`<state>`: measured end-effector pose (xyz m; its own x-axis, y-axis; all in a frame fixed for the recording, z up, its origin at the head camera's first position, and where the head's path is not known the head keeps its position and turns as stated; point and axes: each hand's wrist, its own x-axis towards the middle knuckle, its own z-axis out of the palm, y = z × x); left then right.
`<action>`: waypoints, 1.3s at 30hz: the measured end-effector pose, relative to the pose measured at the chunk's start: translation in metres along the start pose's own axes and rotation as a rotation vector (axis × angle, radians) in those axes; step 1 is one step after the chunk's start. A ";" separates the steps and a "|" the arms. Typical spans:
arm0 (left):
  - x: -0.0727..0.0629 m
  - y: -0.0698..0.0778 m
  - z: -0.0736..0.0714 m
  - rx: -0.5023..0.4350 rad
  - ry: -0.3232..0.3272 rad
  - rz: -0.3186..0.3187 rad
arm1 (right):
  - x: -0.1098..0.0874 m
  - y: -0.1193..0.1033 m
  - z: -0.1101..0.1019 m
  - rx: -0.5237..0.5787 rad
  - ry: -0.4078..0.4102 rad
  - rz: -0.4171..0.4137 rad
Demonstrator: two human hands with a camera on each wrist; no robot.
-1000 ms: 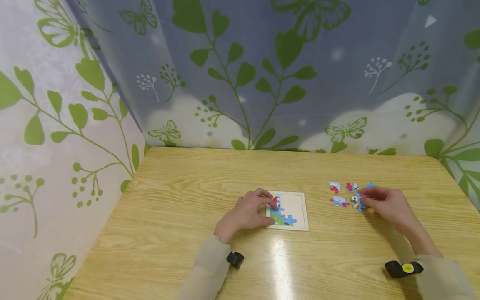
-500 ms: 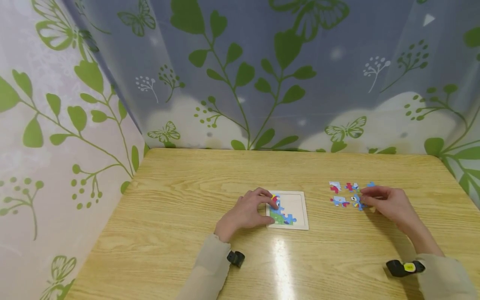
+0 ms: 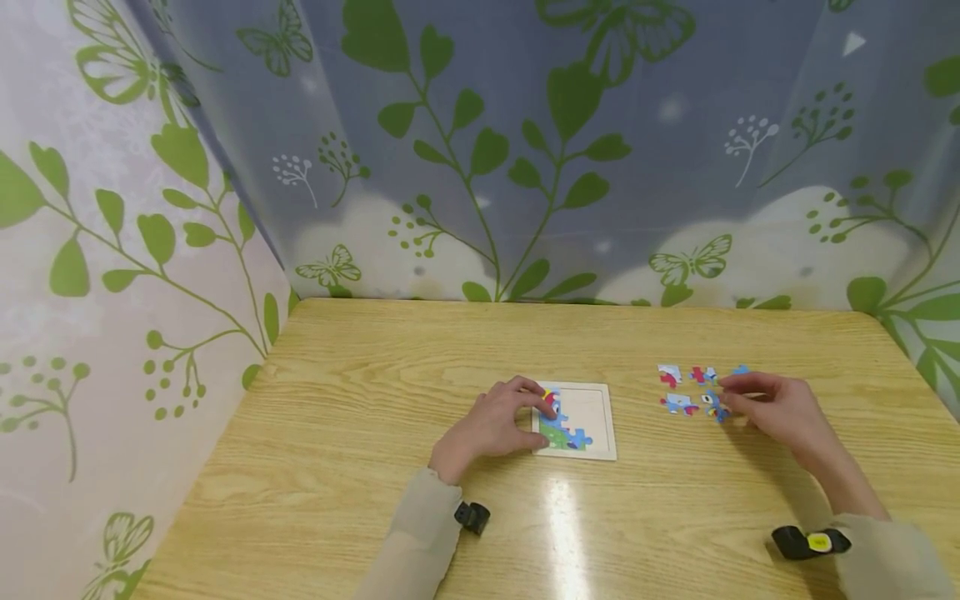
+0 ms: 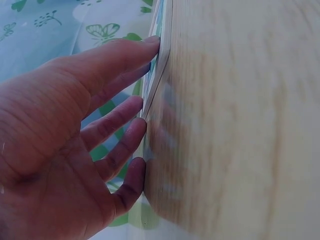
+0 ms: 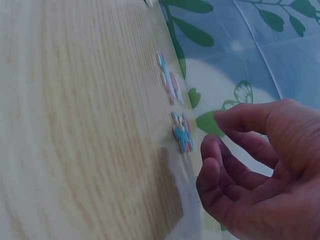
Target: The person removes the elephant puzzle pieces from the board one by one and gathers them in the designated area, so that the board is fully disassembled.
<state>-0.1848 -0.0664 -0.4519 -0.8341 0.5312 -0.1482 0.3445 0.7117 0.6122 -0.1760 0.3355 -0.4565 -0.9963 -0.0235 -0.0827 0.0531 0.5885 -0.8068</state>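
In the head view my left hand (image 3: 495,421) rests at the left side of a square puzzle board (image 3: 597,417) with a pale rim. Its fingers are spread and lightly bent, with fingertips and thumb on the board and on fitted pieces. Blue, green and red puzzle pieces (image 3: 557,435) fill the board's left and lower part. My right hand (image 3: 776,412) hovers at a loose blue puzzle piece with a printed eye (image 3: 712,406). In the right wrist view, thumb and fingers are loosely bent, and that blue piece (image 5: 182,132) lies on the table apart from them.
More loose pieces lie nearby: a white-and-red piece (image 3: 670,375), a red piece (image 3: 700,375), a light blue piece (image 3: 678,404), and a blue piece (image 3: 741,369) partly behind the right hand. The wooden table (image 3: 375,400) meets a patterned curtain (image 3: 465,208) at its back edge.
The blue piece with the eye has turned slightly by the right fingertips and now shows more of its print. The left hand and the board have stayed in place.
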 end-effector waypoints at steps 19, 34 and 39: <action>0.000 -0.001 0.003 -0.007 0.022 -0.003 | -0.013 -0.052 0.051 -0.027 -0.099 -0.110; -0.002 -0.003 0.003 -0.024 0.041 -0.007 | -0.008 -0.074 0.091 -0.043 -0.202 -0.213; -0.003 -0.003 0.002 -0.010 0.046 -0.011 | -0.005 -0.082 0.103 -0.046 -0.268 -0.233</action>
<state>-0.1825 -0.0691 -0.4549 -0.8567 0.5016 -0.1197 0.3308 0.7127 0.6186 -0.1686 0.2043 -0.4503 -0.9279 -0.3686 -0.0555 -0.1823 0.5785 -0.7951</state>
